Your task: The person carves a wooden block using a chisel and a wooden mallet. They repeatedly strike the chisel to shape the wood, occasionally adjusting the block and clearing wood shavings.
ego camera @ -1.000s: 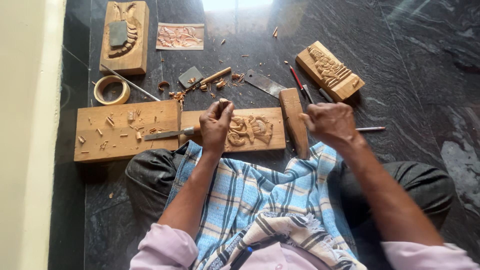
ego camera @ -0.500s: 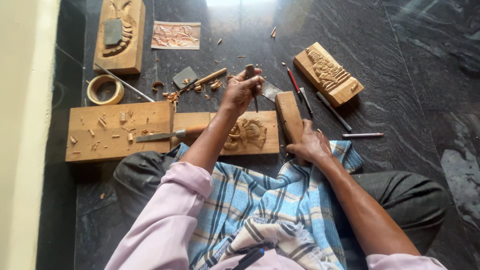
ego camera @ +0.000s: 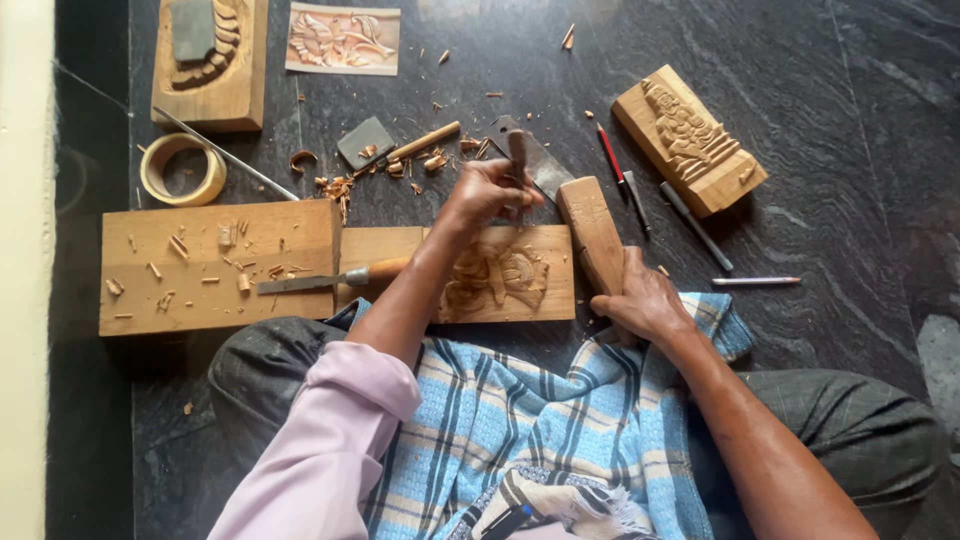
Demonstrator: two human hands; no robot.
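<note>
Step in hand, judging by pose: person is setting up a carving cut on the relief panel (ego camera: 500, 275). Left hand (ego camera: 488, 192) is gripping a chisel (ego camera: 518, 160) w/ fingers closed round the shaft, blade end pointing down at the panel's top edge; tip contact is hidden by the hand, can't tell. Right hand (ego camera: 645, 300) is wrapping closed round the lower end of the wooden mallet (ego camera: 592, 232), which is lying flat on the floor (ego camera: 850, 120) just beside the panel's right end, not lifted.

Next move prob calls for raising the mallet clear and striking the chisel's butt square, w/ the chisel kept steady at angle so it's not skidding across finished detail.

Panel look: pale wood, long flat rectangle, lying on the dark stone floor right in front of the knees, left end butting against a thicker wood block (ego camera: 215, 265). Carved figure/floral relief is showing in the middle-right part, partly covered by the left forearm. A 2nd chisel (ego camera: 330, 278) w/ wooden handle is lying across block and panel. Chips are scattered around.
</note>
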